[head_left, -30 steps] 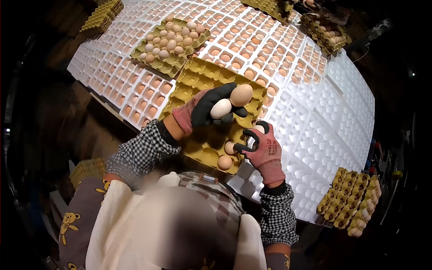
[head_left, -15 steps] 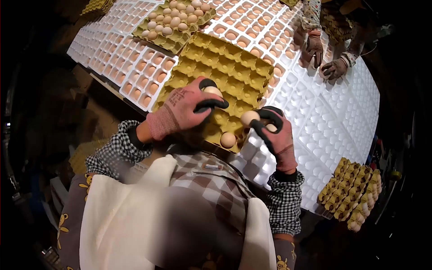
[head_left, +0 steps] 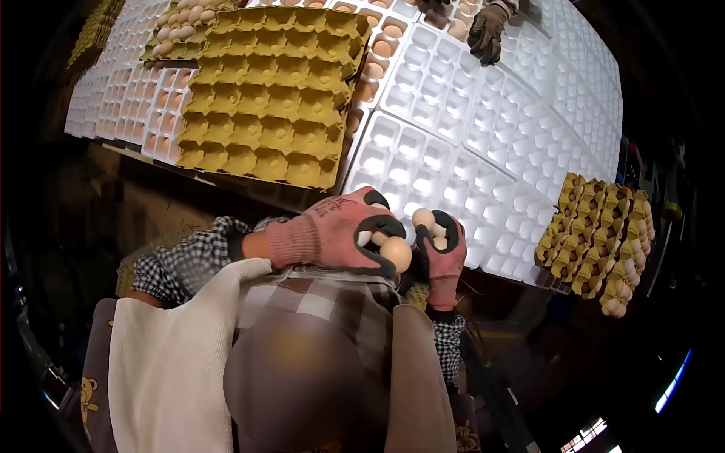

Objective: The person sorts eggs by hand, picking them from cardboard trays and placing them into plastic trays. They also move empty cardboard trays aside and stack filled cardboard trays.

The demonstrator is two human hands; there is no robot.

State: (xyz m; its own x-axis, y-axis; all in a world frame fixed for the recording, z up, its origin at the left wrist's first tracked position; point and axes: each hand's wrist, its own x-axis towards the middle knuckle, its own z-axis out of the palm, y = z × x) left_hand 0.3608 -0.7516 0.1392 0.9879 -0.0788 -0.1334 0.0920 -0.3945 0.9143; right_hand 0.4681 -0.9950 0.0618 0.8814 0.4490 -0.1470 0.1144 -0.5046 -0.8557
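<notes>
My left hand [head_left: 332, 235], in a pink glove with black fingertips, is closed around several eggs; a brown egg [head_left: 396, 254] shows at its thumb and paler ones sit deeper in the palm. To its right, my right hand [head_left: 444, 260] curls around several eggs too, with one egg [head_left: 424, 220] held at the fingertips. Both hands are close together in front of my apron, by the near edge of the white egg trays [head_left: 423, 177]. Beyond my left hand lies a yellow pulp egg tray [head_left: 276, 98], its cups bare.
White trays filled with eggs [head_left: 127, 98] cover the left of the table. A yellow tray of loose eggs [head_left: 181, 30] stands at the back left. Stacked egg trays [head_left: 596, 238] are at the right edge. Another person's gloved hand [head_left: 488, 32] reaches over the far trays.
Both hands have drawn back from the yellow tray toward my body, holding eggs. The egg in its near corner has been picked up. My view has turned to the right.
</notes>
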